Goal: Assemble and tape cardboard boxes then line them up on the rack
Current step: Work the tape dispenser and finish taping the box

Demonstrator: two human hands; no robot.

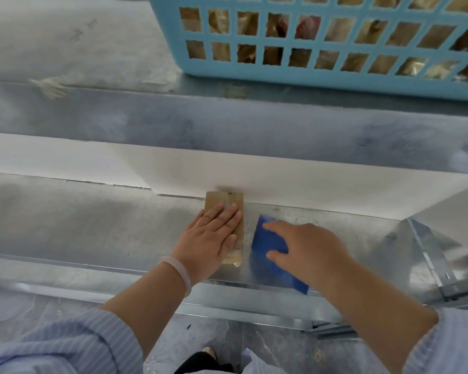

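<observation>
A small taped cardboard box (pixel 227 205) stands on the metal rack shelf (pixel 92 225), its far end against the white wall. My left hand (pixel 211 238) lies flat on top of it, fingers together, covering most of its lid. Just to the right, a blue object (pixel 265 247), blurred, rests on the same shelf and reaches past the shelf's front edge. My right hand (pixel 305 249) grips it from above with fingers curled over it. Box and blue object sit side by side with a narrow gap between them.
An upper metal shelf (pixel 227 125) overhangs the lower one and carries a light blue plastic basket (pixel 322 74) with brown and red contents. A slanted metal bracket (pixel 430 249) closes the lower shelf at the right. The floor and a shoe (pixel 208 353) show below.
</observation>
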